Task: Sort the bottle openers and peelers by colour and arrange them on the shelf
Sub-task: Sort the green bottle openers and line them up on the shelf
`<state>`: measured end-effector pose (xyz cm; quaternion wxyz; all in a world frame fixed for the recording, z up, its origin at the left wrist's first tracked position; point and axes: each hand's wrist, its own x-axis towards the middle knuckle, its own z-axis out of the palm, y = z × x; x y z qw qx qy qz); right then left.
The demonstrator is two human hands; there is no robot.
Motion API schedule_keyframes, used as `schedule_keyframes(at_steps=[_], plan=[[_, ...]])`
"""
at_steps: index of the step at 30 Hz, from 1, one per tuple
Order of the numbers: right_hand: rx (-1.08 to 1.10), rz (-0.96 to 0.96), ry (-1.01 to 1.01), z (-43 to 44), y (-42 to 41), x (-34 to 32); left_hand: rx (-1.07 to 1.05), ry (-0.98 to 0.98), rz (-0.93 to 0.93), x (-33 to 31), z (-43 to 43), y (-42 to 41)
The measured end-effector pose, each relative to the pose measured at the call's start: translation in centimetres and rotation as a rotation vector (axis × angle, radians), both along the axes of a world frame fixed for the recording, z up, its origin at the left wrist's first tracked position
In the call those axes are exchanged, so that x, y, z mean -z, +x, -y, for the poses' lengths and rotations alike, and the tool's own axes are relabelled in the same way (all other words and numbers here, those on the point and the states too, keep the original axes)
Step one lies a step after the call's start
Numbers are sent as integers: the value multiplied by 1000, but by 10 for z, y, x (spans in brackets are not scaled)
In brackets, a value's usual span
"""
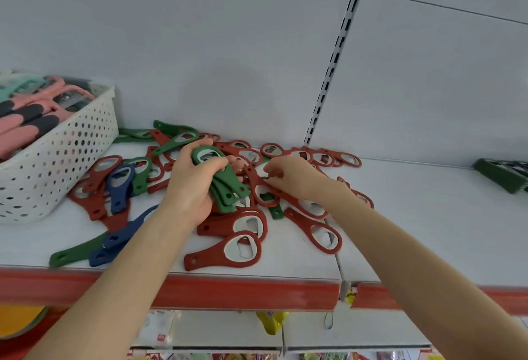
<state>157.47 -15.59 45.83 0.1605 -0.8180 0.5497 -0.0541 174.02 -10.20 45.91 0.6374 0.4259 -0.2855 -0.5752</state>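
A loose heap of red bottle openers (228,251) covers the middle of the white shelf (414,231), mixed with green ones (174,141) and blue ones (121,185). My left hand (190,185) grips a stack of green openers (225,185) above the heap. Just to its right, my right hand (288,173) reaches into the pile with curled fingers pinching a thin green piece among the red openers. A green opener end (275,212) pokes out from under the red ones below that hand.
A white perforated basket (65,153) at the left holds pink, grey and mint peelers (31,108). A dark green item (503,173) lies at the far right. The shelf has a red front edge (243,291) and a slotted upright (334,56) on the back wall.
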Motion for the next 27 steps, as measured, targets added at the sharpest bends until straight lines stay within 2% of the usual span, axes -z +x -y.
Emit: schedule_keyframes(at_steps=[6,16,24,27], plan=[[21,69,61,3,1,0,12,-15,66,-2,-3,4],[-110,-88,221,-5,-2,-9,45,-14,68,2,-2,4],[-51,-25,249,-7,1,-6,32,1,75,4,-3,5],[31,128,193,-4,-2,-8,30,1,85,4,-3,6]])
